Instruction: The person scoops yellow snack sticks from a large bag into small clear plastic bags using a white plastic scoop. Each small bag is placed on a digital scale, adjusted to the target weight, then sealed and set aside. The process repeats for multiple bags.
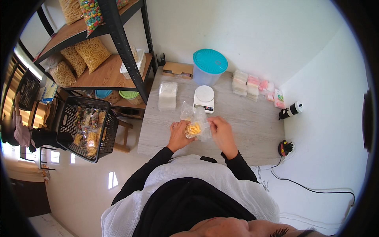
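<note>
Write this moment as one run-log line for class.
left hand: holding clear snack bag | right hand: at bag's edge | white scale: on table, beyond bag

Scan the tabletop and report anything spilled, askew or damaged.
No spill or damage shows on the table; the yellow snacks are inside their clear bag. Only the plastic packs at the back right look untidy, lying at uneven angles, unlike the neater bag stack left of the white scale.
</note>
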Demonstrator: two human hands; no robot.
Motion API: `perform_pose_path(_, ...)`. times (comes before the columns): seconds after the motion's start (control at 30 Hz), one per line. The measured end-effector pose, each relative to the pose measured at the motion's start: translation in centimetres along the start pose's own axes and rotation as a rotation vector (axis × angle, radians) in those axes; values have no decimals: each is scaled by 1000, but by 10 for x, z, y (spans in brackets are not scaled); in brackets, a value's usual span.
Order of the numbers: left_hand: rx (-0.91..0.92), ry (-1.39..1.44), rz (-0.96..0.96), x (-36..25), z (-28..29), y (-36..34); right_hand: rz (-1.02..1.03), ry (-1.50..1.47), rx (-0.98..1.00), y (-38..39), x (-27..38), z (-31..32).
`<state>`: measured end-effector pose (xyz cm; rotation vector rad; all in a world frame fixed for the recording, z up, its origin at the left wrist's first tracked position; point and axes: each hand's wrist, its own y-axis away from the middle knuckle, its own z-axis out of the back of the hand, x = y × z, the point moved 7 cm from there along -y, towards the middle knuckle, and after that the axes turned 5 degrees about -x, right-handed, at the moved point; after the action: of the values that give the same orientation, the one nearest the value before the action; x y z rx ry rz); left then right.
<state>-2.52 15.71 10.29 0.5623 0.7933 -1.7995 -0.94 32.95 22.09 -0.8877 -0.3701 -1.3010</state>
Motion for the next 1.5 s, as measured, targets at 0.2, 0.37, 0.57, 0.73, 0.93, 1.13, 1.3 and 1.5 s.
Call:
perform_pose_path(0.2,-49,303,111,34,-16,5,309,93,16,5,53,9)
perform_pose_path(0.37,-117,455,254,79,-29,16,19,98,-254,-14,-16,51)
perform_pose_path(0.57,53,536,461,112,-63,31,-154,7,-266,20,-153,-2)
perform_pose_path(0.73,225,681,564,129,-82,31,-203,-177,-245,43,-181,-55)
perform_pose_path(0.93,385,868,717,117,-81,24,-204,-235,-219,48,-195,-88)
perform_pose_path(1.13,253,1090,693,115,-77,7,-246,-182,4,49,-184,-91)
perform_pose_path(1.3,269,969,641,127,-64,3,-245,-218,-116,47,-176,-77)
perform_pose_path(1.5,549,666,688,112,-41,39,-236,-228,-159,44,-184,-87)
